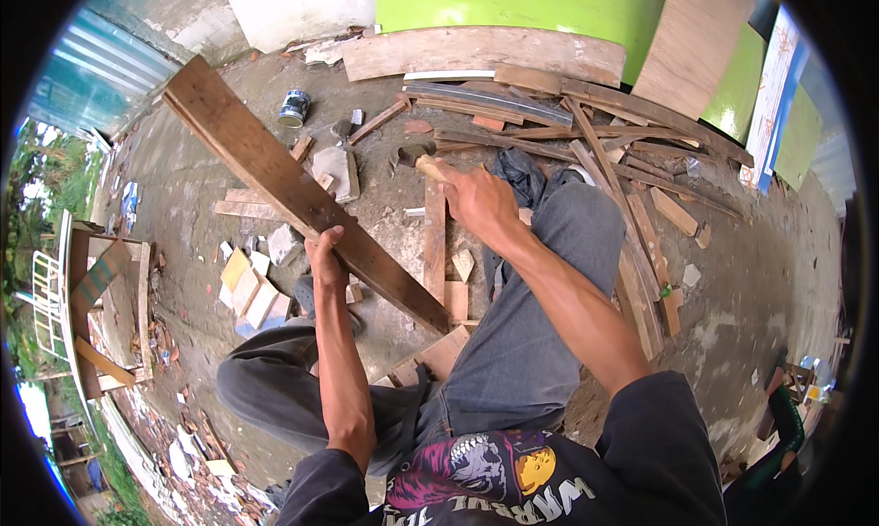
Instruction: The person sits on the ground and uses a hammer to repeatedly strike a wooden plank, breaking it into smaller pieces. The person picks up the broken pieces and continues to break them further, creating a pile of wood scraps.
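Outdoor concrete yard (pixel 183 187), scrap wood pile (pixel 586 123) behind | long brown plank (pixel 293 192) tilted up-left, gripped mid-length by left hand (pixel 325 256) | hammer (pixel 419 155) clasped by right hand (pixel 481 201), head beside plank | paint can (pixel 293 108) beyond

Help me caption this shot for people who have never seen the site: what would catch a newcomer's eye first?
First comes the long dark wooden plank, slanting from upper left down toward the middle, gripped at its edge by the left hand. Next, the right hand at centre holds a hammer raised over the ground. Behind them, a heap of scrap boards lies before a bright green panel at the top.
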Action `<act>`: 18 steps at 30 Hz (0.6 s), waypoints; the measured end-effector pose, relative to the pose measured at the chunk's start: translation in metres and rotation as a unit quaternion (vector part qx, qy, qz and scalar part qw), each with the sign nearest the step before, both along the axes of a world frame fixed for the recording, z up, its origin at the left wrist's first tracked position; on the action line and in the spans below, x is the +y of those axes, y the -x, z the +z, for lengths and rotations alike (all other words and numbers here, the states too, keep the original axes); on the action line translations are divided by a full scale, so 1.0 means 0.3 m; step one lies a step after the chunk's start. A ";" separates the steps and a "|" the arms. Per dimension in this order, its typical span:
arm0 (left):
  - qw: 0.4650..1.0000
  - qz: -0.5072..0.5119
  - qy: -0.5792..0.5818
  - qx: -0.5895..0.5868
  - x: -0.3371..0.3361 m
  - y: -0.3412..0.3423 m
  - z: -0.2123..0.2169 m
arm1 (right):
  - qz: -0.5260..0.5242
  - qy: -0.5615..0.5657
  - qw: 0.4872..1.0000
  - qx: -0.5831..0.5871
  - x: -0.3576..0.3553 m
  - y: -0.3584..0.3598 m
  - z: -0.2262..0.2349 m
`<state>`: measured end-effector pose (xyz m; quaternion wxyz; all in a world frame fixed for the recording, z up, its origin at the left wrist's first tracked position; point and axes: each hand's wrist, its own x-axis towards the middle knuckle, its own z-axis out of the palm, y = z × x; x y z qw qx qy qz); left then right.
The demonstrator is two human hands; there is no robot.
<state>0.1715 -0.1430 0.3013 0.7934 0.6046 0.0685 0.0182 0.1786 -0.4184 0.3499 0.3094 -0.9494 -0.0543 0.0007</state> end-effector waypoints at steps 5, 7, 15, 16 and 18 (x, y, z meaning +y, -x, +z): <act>0.997 0.026 0.067 -0.018 0.049 -0.005 -0.016 | -0.008 0.004 0.999 -0.033 -0.027 -0.004 -0.037; 0.996 0.031 0.081 -0.027 0.061 -0.005 0.008 | -0.009 0.001 0.999 -0.046 -0.030 -0.004 -0.043; 0.981 0.080 0.112 -0.139 0.136 0.004 0.145 | -0.039 -0.021 0.999 0.002 -0.022 -0.023 -0.048; 0.976 0.095 0.131 -0.149 0.138 0.008 0.157 | -0.049 -0.014 0.999 -0.009 -0.026 -0.025 -0.066; 0.965 0.109 0.165 -0.174 0.162 0.014 0.177 | -0.051 -0.014 0.998 0.025 -0.042 -0.033 -0.096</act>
